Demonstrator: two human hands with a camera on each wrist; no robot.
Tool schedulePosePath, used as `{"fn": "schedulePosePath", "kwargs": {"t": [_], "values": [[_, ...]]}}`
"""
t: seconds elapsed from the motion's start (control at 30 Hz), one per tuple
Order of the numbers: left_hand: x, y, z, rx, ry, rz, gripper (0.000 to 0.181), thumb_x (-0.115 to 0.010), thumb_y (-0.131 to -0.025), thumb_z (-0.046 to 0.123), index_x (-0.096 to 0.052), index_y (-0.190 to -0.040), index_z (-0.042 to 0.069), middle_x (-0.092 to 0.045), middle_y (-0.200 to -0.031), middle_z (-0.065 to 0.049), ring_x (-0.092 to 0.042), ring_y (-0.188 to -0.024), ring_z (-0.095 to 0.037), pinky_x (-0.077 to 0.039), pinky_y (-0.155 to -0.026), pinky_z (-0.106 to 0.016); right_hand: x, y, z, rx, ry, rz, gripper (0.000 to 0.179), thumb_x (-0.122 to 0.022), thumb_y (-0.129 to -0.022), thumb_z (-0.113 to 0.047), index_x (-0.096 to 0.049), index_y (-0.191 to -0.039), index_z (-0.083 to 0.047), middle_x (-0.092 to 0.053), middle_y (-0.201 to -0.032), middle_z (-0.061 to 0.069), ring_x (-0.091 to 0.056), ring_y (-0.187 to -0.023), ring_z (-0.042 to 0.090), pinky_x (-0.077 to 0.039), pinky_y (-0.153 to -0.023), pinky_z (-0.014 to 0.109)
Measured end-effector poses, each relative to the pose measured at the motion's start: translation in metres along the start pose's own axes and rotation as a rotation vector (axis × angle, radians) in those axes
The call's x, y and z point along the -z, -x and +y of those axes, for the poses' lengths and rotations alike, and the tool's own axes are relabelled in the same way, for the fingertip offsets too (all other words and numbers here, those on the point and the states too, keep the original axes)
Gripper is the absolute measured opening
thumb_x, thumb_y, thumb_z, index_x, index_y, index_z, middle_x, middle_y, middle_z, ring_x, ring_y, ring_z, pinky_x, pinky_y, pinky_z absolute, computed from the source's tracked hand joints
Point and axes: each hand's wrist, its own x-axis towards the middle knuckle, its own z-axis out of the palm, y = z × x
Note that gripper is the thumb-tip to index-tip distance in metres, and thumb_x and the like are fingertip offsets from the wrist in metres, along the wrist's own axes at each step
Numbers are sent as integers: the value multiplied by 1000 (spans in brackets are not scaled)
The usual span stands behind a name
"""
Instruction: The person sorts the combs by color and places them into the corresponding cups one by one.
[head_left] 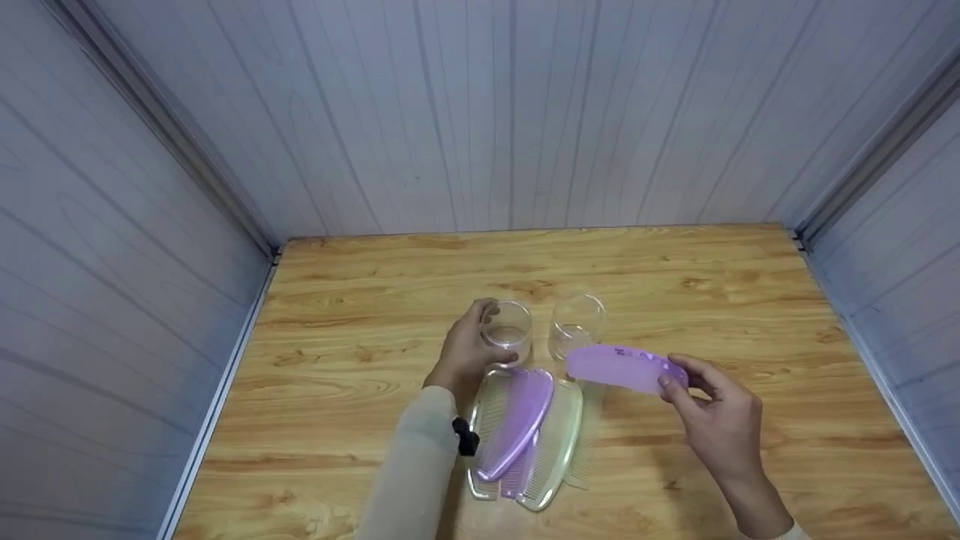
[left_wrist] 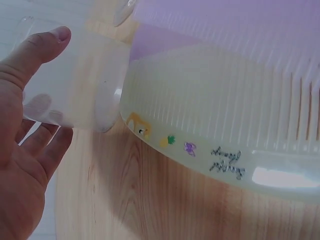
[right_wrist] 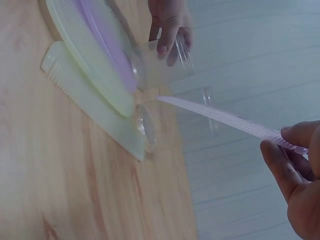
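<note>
Nearest us lie piled combs (head_left: 519,427). Beyond, our right hand (head_left: 720,416) pinches a purple comb (head_left: 619,367), long axis crosswise; farther, our left hand (head_left: 466,343) grips a cup (head_left: 511,334), the purple comb's leftward tip near a second cup (head_left: 577,324).

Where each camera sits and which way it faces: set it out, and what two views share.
Head: on the head, facing forward and down at the table and combs; left hand, right hand and sleeves show.
Left wrist: on that wrist, facing the held cup and combs; only the left hand shows.
Right wrist: on that wrist, facing past the held comb toward the second cup; right hand at the right edge, left hand at the top.
Shared by head and right wrist views: both hands, both cups, the held comb.
</note>
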Motion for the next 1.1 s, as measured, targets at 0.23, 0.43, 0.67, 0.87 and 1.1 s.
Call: {"fn": "schedulePosePath", "kwargs": {"t": [0.23, 0.43, 0.67, 0.87, 1.1], "values": [[2, 1, -4, 13, 2, 6, 97, -94, -68, 10, -45, -150, 26, -54, -150, 6, -50, -139, -25, -43, -116, -43, -8, -14, -8, 104, 32, -9, 28, -78, -82, 10, -76, -109, 1, -75, -99, 15, -74, -86, 11, -60, -66, 18], [2, -1, -4, 13, 37, 7, 97, -93, -67, 7, -45, -150, 25, -54, -151, 4, -49, -141, -26, -43, -116, -43, -21, -26, -14, 183, 47, 14, 28, -78, -80, 14, -75, -106, 6, -73, -97, 20, -73, -83, 16, -58, -66, 12], [5, -1, -4, 16, 21, 6, 98, -93, -69, 8, -44, -152, 25, -53, -151, 4, -49, -140, -26, -44, -116, -42, -35, -40, -18, 144, -39, -19, 27, -78, -82, 11, -76, -107, 3, -73, -97, 14, -74, -83, 17, -61, -65, 20], [4, -1, -1, 23, 29, -13, 97, -93, -70, 9, -43, -152, 23, -52, -153, -1, -48, -141, -27, -43, -117, -43, -42, -46, -20, 34, -107, -28, 23, -76, -86, 8, -73, -109, 6, -70, -98, 14, -74, -85, 18, -63, -67, 26], [3, -7, 4, 13, -4, -35, 98, -92, -71, 7, -40, -154, 18, -50, -155, -6, -50, -140, -30, -45, -114, -43, -50, -52, -22, -39, -153, -24, 24, -73, -88, 9, -72, -112, 7, -70, -102, 18, -74, -85, 13, -63, -69, 27]]}}
